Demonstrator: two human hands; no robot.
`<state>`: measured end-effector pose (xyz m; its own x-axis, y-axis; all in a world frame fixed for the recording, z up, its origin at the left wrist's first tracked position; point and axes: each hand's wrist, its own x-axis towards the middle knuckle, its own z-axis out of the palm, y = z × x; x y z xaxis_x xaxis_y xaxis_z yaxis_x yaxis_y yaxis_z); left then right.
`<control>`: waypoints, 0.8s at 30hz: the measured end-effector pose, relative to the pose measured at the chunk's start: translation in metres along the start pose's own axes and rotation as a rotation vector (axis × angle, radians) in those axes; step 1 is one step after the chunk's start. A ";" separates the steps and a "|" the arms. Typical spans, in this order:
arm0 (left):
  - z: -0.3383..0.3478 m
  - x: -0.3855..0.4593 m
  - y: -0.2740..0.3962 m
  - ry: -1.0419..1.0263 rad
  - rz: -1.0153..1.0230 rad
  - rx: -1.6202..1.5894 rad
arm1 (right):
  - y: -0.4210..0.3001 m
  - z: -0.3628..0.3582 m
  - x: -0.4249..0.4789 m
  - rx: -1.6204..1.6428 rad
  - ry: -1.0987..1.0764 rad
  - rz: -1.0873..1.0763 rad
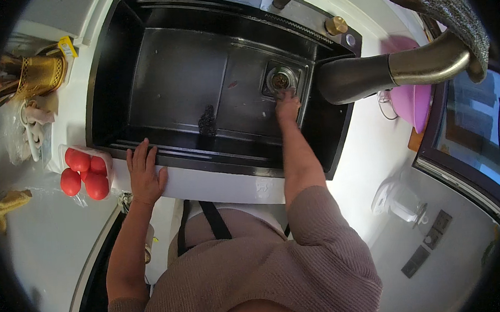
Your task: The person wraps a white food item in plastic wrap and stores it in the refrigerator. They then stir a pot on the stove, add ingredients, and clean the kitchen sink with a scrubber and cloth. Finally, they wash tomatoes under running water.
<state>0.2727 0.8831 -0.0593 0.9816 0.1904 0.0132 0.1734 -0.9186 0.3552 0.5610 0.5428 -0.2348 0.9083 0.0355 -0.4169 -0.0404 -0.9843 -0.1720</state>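
Observation:
Before me is a dark rectangular sink [178, 83] with a wet bottom. My right hand [288, 105] reaches down into it, its fingers at the near edge of the round metal drain [281, 80]. Brownish matter shows inside the drain. The fingertips are blurred, so whether they hold something cannot be made out. My left hand [144, 172] rests on the sink's front rim and the white counter edge, fingers spread, holding nothing. A small reddish scrap [232, 85] lies on the sink bottom, left of the drain.
Red egg-shaped items [85, 173] sit in a clear plastic tray beside my left hand. A gold utensil holder [42, 75] stands at the left. A dark-and-metal tap-like fixture [398, 70] juts over the sink's right side, near a pink basin [412, 101]. Behind the sink is a brass knob [335, 25].

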 end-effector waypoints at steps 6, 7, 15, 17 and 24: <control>0.005 -0.004 0.001 0.015 -0.043 -0.017 | -0.010 -0.071 -0.019 1.516 -0.123 0.383; 0.004 -0.002 0.002 0.012 -0.038 -0.018 | 0.006 -0.072 -0.016 1.542 -0.213 0.279; 0.003 -0.001 0.000 0.059 -0.022 -0.065 | -0.015 -0.088 -0.026 1.591 -0.043 0.451; 0.000 -0.002 0.001 0.054 -0.025 -0.086 | -0.021 -0.095 -0.027 1.505 -0.156 0.379; 0.000 -0.004 -0.002 0.041 -0.043 -0.118 | -0.038 -0.075 0.003 1.345 -0.111 0.391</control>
<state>0.2686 0.8839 -0.0597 0.9689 0.2454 0.0330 0.2026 -0.8625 0.4638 0.5960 0.5671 -0.1627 0.7109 -0.1231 -0.6924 -0.6993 -0.0192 -0.7146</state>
